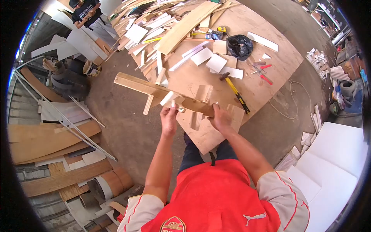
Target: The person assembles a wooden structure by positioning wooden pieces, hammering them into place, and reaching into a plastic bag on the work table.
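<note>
A long wooden plank with short crosswise wood pieces on it lies slantwise in front of me, over the table's near edge. My right hand is closed around its right end. My left hand pinches a small pale wood block against the plank's near side; whether the block is fixed there I cannot tell. Below the plank, a square plywood piece juts towards my body. Right of the plank lies a hammer with a yellow and black handle.
The wooden table bears pliers with red handles, a black plastic bag, a tape measure and heaped wood offcuts. White boards lie at right, curved wood sheets at left. Another person stands at back left.
</note>
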`<state>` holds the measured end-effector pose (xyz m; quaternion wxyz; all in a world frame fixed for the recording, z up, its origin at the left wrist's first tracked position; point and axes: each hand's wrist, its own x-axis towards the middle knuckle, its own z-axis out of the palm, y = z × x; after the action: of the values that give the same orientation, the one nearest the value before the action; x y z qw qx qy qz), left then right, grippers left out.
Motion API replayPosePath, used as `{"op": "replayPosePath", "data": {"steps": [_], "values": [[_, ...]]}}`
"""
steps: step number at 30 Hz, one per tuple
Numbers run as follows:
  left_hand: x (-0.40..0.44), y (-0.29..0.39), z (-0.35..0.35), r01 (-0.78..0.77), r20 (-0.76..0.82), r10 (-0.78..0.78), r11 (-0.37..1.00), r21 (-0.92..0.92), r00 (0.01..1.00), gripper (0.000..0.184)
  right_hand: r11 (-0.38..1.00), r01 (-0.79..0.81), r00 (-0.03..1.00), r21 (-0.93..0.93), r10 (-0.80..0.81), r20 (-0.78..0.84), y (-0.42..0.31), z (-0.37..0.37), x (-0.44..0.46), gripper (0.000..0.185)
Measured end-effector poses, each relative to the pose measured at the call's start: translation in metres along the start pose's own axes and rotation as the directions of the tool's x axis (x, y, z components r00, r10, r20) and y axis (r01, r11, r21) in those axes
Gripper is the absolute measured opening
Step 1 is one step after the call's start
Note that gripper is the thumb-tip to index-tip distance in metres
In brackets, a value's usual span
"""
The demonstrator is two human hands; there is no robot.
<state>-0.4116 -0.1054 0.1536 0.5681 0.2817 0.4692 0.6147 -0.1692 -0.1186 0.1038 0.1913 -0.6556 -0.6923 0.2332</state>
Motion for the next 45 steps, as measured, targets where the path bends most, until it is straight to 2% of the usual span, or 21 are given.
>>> {"op": "replayPosePath", "data": {"steps": [2,5,9,12,15,20,22,23,25,28,31,34,38,43,45], "values": [[0.010,-0.002,-0.006,-0.029,0.055,0.028,1.000,0.010,0.998,0.025,1.000,0.008,0.999,-0.010,-0.008,-0.036,0.001,0.005,0.000,0.065],[0.027,-0.007,-0.016,0.079,-0.048,-0.076,0.994,0.076,0.996,0.028,0.999,0.010,0.999,-0.053,-0.012,-0.038,-0.005,0.008,0.002,0.064],[0.043,-0.020,-0.020,0.089,-0.021,-0.088,0.993,0.076,0.996,0.030,0.995,0.007,0.998,-0.104,-0.014,-0.061,-0.010,0.012,0.005,0.062],[0.050,-0.023,-0.013,0.125,-0.121,-0.107,0.980,0.154,0.987,0.027,0.991,0.001,0.999,-0.131,-0.007,-0.047,-0.009,0.014,0.008,0.059],[0.058,-0.047,-0.028,0.131,-0.138,-0.114,0.985,0.117,0.984,0.028,0.987,0.038,0.995,-0.158,-0.052,-0.086,0.004,0.021,0.011,0.059],[0.055,-0.077,-0.033,0.148,-0.163,-0.155,0.988,-0.052,0.974,0.026,0.968,0.097,0.989,-0.231,-0.119,-0.083,0.016,0.010,0.018,0.059],[0.050,-0.080,-0.027,0.152,-0.172,-0.171,0.981,-0.120,0.970,0.021,0.963,0.083,0.996,-0.257,-0.085,0.003,0.022,0.007,0.024,0.059],[0.050,-0.088,-0.030,0.153,-0.172,-0.172,0.981,-0.120,0.970,0.025,0.959,0.078,0.997,-0.271,-0.068,0.044,0.025,0.005,0.027,0.060],[0.053,-0.105,-0.035,0.154,-0.170,-0.173,0.980,-0.123,0.970,0.037,0.963,0.083,0.997,-0.258,-0.078,0.029,0.032,0.001,0.031,0.058],[0.052,-0.114,-0.028,0.172,-0.158,-0.199,0.971,-0.169,0.967,0.036,0.963,0.101,0.995,-0.250,-0.092,0.046,0.040,-0.013,0.038,0.056],[0.049,-0.101,0.006,0.173,-0.219,-0.227,0.956,-0.238,0.949,0.020,0.957,0.137,0.989,-0.254,-0.144,-0.009,0.054,-0.019,0.045,0.053],[0.054,-0.116,0.010,0.149,-0.181,-0.194,0.961,-0.234,0.964,0.020,0.959,0.137,0.988,-0.249,-0.152,-0.041,0.063,-0.020,0.049,0.053],[0.061,-0.132,0.009,0.165,-0.204,-0.202,0.969,-0.185,0.958,0.022,0.954,0.067,0.998,-0.292,-0.067,0.010,0.067,-0.007,0.042,0.056],[0.067,-0.141,0.002,0.170,-0.249,-0.209,0.971,-0.169,0.946,0.022,0.958,0.037,0.999,-0.285,-0.043,-0.016,0.063,0.005,0.038,0.053],[0.074,-0.154,-0.005,0.029,-0.246,-0.039,0.999,-0.045,0.968,0.023,0.960,0.030,0.999,-0.278,-0.036,-0.018,0.059,0.007,0.039,0.051]]}}
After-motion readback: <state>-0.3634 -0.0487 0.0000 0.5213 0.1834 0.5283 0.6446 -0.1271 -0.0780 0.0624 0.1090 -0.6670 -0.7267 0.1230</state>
